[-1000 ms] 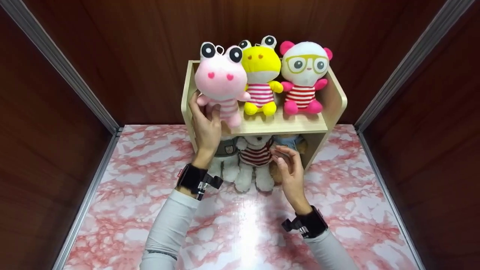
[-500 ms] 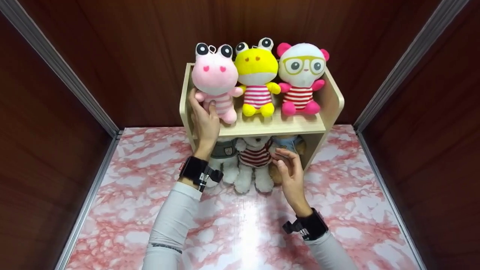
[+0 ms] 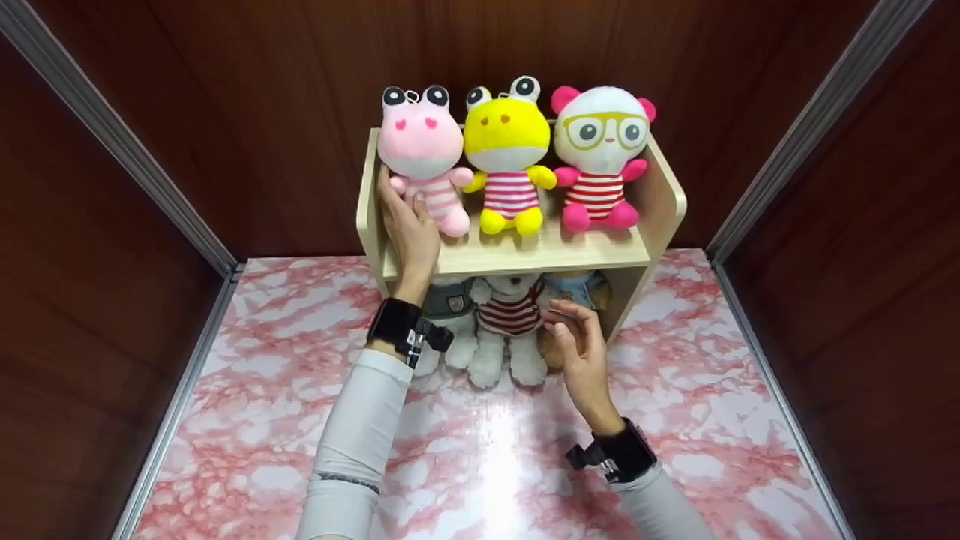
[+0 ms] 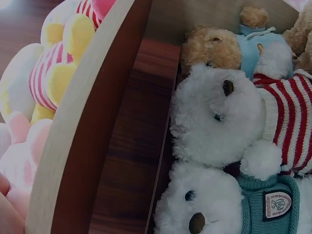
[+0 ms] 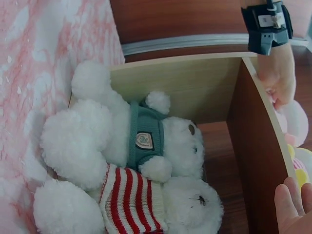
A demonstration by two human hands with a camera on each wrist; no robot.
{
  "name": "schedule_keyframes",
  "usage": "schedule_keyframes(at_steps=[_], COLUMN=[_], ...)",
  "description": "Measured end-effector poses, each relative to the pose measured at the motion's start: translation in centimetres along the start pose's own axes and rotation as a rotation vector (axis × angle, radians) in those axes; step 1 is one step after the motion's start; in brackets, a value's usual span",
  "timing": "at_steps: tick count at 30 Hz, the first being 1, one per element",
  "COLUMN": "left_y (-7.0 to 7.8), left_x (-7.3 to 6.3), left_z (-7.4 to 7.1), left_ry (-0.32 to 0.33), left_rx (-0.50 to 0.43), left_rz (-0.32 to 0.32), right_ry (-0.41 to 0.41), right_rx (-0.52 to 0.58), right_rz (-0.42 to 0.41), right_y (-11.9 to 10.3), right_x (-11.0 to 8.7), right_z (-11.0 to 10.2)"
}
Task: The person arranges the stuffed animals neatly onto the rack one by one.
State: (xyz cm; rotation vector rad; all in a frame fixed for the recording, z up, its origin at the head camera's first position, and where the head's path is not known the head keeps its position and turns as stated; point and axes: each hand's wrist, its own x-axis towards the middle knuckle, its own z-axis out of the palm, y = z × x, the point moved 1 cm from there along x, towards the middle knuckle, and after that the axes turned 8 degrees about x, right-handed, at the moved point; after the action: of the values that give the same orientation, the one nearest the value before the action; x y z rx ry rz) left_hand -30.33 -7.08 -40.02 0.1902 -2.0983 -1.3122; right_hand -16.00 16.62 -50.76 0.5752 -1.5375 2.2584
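Observation:
My left hand (image 3: 411, 229) grips a pink plush toy (image 3: 422, 142) with bulging eyes, thumb over its striped belly. The toy is upright at the left end of the upper shelf (image 3: 540, 255). Right beside it sits a yellow plush frog (image 3: 510, 154), then a white-and-pink plush panda (image 3: 600, 142) with yellow glasses. My right hand (image 3: 585, 360) hovers before the lower compartment, fingers loosely bent, holding nothing. In the right wrist view, the fingers of my right hand (image 5: 292, 207) show at the lower right, and my left hand (image 5: 278, 80) reaches over the shelf's edge.
Several teddy bears fill the lower compartment: a white one in a green sweater (image 5: 146, 134), a white one in red stripes (image 4: 214, 114), a brown one in blue (image 4: 214, 48). The wooden shelf unit's right side panel (image 3: 667, 195) stands upright. Dark wooden walls (image 3: 112, 187) enclose the marbled floor (image 3: 285, 322).
My left hand has moved the pink plush toy back and left, away from in front of the yellow frog, and straightened it. My right hand has stayed nearly still.

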Motion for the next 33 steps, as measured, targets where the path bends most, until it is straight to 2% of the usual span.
schedule_keyframes(at_steps=[8, 14, 19, 23, 28, 33], left_y=[-0.1, -0.4, -0.6, -0.9, -1.7, -2.8], left_x=[0.3, -0.7, -2.4, -4.0, -5.8, -7.2], left_z=[-0.1, -0.9, -1.8, -2.4, -2.9, -3.7], left_ry=[-0.049, -0.052, -0.045, 0.001, 0.058, 0.077], left_rx=[0.034, 0.049, 0.052, 0.071, 0.105, 0.008], left_rz=[-0.016, 0.059, 0.167, 0.292, 0.404, 0.517], right_ry=[0.006, 0.017, 0.017, 0.019, 0.030, 0.027], right_rx=[0.002, 0.008, -0.009, -0.029, -0.051, -0.053], right_rz=[-0.009, -0.003, -0.002, 0.003, -0.003, -0.028], right_y=[0.0, 0.0, 0.0, 0.0, 0.1, 0.2], right_x=[0.1, 0.2, 0.2, 0.1, 0.0, 0.0], right_z=[0.0, -0.2, -0.7, -1.2, -2.0, -3.0])
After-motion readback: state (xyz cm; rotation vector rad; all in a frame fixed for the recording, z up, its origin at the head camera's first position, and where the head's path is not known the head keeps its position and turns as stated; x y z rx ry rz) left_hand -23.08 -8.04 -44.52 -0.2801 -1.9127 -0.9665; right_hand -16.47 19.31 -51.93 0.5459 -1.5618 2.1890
